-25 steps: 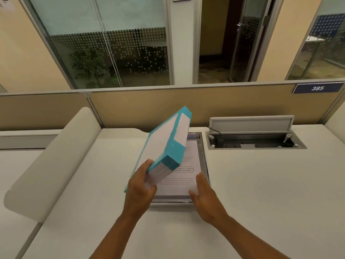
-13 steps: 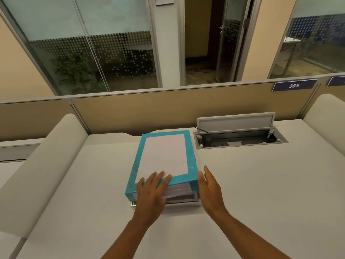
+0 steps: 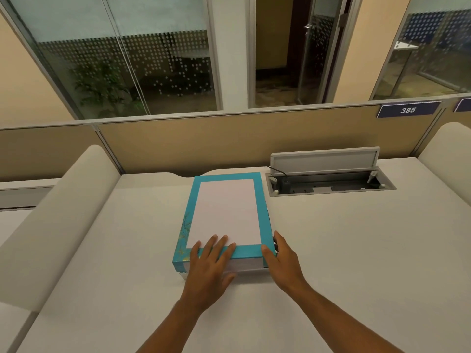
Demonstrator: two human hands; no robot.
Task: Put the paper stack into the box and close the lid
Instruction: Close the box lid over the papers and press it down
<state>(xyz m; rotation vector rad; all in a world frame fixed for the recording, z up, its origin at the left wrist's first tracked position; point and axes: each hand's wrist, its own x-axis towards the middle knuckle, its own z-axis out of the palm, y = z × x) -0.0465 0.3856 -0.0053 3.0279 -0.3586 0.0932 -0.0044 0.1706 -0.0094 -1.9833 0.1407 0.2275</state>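
Resting flat on the near edge of the teal lid point(image 3: 224, 212), the left hand point(image 3: 211, 263) has its fingers spread open and grips nothing. The lid lies level over the box point(image 3: 224, 270), whose pale front wall shows just beneath it, near the middle of the white desk point(image 3: 356, 250). The right hand point(image 3: 283, 261) is open too, its thumb on the lid's near right corner and its fingers along the right side. The paper stack cannot be seen under the lid. Just right of the lid's far end, a cable hatch point(image 3: 328, 174) stands open.
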